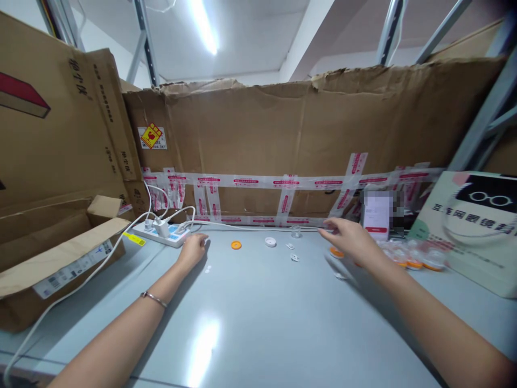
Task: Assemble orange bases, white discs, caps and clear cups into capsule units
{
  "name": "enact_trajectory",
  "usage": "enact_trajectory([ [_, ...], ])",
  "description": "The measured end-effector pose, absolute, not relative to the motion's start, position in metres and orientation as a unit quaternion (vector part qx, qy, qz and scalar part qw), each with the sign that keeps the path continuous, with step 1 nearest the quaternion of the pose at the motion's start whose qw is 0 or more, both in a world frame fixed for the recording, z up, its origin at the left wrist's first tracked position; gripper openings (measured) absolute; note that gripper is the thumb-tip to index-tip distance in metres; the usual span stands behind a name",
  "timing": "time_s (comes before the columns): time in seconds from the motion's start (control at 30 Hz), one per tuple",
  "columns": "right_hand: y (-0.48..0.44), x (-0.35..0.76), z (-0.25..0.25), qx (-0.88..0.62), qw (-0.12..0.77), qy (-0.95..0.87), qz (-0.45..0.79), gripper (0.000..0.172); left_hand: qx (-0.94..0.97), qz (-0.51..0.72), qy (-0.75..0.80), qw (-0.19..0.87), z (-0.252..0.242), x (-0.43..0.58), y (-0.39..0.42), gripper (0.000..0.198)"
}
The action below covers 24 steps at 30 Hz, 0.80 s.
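Note:
My left hand (194,249) is over the table beside the power strip, its fingers pinched together. A pale speck shows at the fingertips, too small to name. Two small white discs (208,269) lie just below it. My right hand (348,238) reaches in from the right, thumb and forefinger apart, with nothing visible between them. Beneath it is an orange lid (336,252), partly hidden. A small clear cup (296,231) stands left of its fingertips. Between the hands lie an orange ring-like cap (236,245), a white round cap (270,242) and small white pieces (294,258).
A white power strip (161,233) with plugs and cables is at the left, next to an open cardboard box (60,253). Clear containers with orange bases (416,256), a phone (376,213) and a printed bag (472,231) are at right. A taped cardboard wall (250,134) closes the back.

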State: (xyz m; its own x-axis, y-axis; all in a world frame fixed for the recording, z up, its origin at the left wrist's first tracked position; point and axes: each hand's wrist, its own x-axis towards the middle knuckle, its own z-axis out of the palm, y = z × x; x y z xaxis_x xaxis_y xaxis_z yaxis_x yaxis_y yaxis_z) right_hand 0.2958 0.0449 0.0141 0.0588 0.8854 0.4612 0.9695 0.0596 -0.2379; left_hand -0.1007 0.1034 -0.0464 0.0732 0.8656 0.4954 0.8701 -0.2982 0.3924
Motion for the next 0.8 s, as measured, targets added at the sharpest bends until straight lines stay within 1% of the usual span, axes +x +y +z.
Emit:
enact_trajectory([
  [0.17, 0.040, 0.280, 0.012, -0.633, 0.300, -0.711, -0.057, 0.023, -0.734, -0.331, -0.593, 0.009, -0.040, -0.102, 0.101, 0.023],
  [0.3, 0.036, 0.271, 0.012, -0.614, 0.307, -0.726, -0.025, 0.022, -0.760, -0.351, -0.547, -0.005, -0.027, -0.080, 0.082, 0.020],
  [0.4, 0.035, 0.266, 0.011, -0.596, 0.314, -0.739, -0.001, 0.021, -0.814, -0.341, -0.469, -0.047, -0.020, -0.046, 0.051, 0.017],
  [0.5, 0.035, 0.261, 0.009, -0.583, 0.317, -0.748, 0.016, 0.020, -0.894, -0.291, -0.314, -0.134, -0.018, -0.016, 0.019, 0.018],
  [0.57, 0.035, 0.257, 0.007, -0.581, 0.310, -0.752, 0.025, 0.020, -0.915, -0.261, -0.272, -0.144, -0.020, -0.006, 0.008, 0.021],
  [0.8, 0.028, 0.241, 0.004, -0.562, 0.283, -0.774, 0.068, 0.022, -0.921, -0.232, -0.278, -0.146, -0.027, -0.009, 0.011, 0.024],
])
